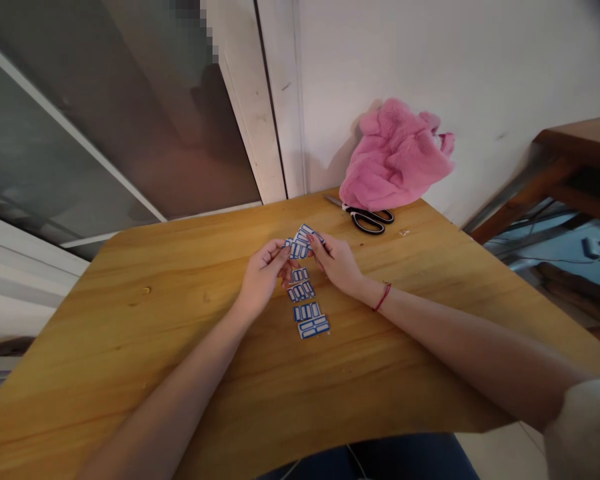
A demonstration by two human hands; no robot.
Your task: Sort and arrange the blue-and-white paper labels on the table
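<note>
The left hand (266, 268) and right hand (336, 261) pinch the held labels (301, 245) above the table (280, 393), while the laid labels (303, 291) form a column on its nearer side, so work seems partway: some down, some in hand.

Bare forearms (206, 365) angled inward, left hand (263, 272) and right hand (339, 264) close together, both in a pinch.

Some little white label cards (300, 249) with blue-outlined boxes, held up overlapping mid-frame; more cards (313, 326) lying in a loose column just below.
</note>
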